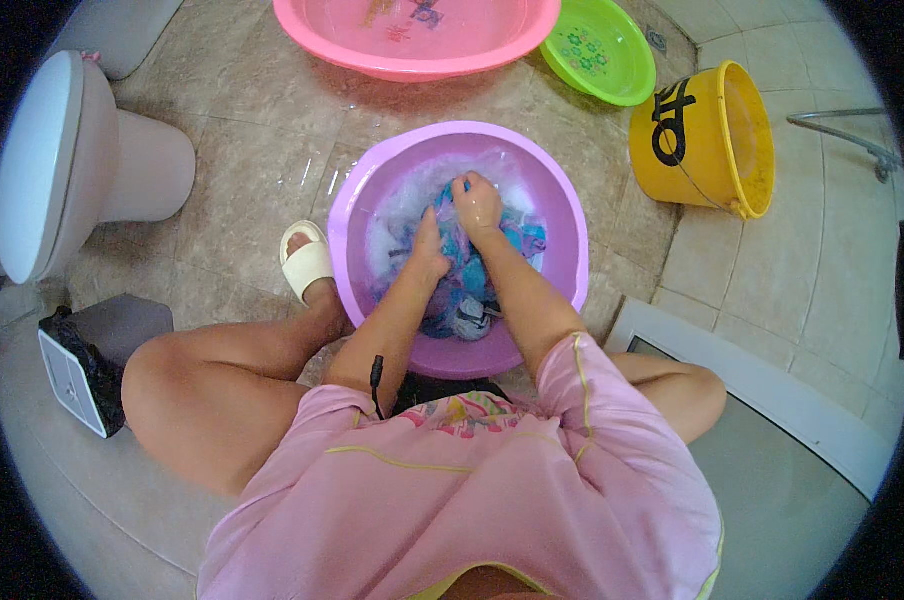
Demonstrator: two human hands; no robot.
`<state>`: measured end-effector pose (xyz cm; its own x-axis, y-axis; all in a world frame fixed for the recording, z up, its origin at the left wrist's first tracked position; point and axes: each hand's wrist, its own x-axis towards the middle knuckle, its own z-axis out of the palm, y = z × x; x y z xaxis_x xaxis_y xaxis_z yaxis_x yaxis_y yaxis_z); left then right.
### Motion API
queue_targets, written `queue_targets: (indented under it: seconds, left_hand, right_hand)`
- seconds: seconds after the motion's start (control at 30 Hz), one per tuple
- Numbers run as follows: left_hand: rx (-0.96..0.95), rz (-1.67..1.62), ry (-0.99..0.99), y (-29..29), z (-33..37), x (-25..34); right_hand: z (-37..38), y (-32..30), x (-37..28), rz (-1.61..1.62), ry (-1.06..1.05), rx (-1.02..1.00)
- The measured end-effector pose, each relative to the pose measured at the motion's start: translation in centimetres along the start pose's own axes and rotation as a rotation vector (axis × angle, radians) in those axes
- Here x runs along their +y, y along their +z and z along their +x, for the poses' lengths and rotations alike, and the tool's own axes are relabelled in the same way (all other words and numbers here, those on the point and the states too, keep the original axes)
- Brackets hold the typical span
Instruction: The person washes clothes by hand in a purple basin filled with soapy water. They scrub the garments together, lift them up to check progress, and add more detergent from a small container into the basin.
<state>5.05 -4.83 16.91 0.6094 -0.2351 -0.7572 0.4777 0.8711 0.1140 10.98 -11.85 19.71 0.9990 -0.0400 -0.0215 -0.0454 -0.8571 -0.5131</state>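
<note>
Wet blue and purple cloth (455, 238) lies bunched in soapy water inside a purple basin (562, 210) in front of me. My right hand (478, 207) is closed on a raised fold of this cloth, fingers curled, suds on its back. Lower and to the left, my left hand (432, 248) grips the same cloth from the side, thumb upward; its other fingers are mostly hidden by the cloth. A grey-and-white bundled cloth (471, 319) sits at the near side of the basin. Foam floats around the laundry, mostly at the far side and left.
Beyond the basin stand a large pink basin (412, 66) and a green basin (627, 85). A yellow bucket (697, 140) is at the right wall. On the left are a white toilet (152, 165) and a bin (132, 325). Water drops wet the tiled floor (252, 150).
</note>
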Motion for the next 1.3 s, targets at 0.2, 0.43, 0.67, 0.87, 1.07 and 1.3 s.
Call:
queue_targets:
  seconds: [0.2, 0.43, 0.67, 0.87, 1.07, 1.3]
  left_hand:
    - [-0.585, -0.174, 0.237, -8.1, 4.2, -0.6]
    - [-0.187, 0.362, -0.103, 0.6, -4.8, 6.9]
    - [0.473, 2.153, 0.361, 3.0, -8.6, 7.1]
    - [0.283, 2.436, 0.695, -4.6, -1.3, 1.9]
    - [0.124, 2.152, 0.223, -6.3, 2.6, 2.8]
    - [0.195, 1.650, 0.576, -4.1, 2.2, 5.6]
  right_hand:
    - [-8.9, 0.0, -5.0, 0.102, -0.381, -0.127]
    - [2.8, -2.2, 2.9, 0.000, 0.057, -0.040]
    - [0.3, -0.4, 7.1, 0.091, -0.446, -0.299]
    - [0.7, 2.0, 6.1, -0.460, -0.253, -0.248]
    - [-1.5, 4.8, 4.7, -0.581, -0.245, -0.256]
    - [1.4, 1.0, 4.1, -0.321, 0.032, -0.430]
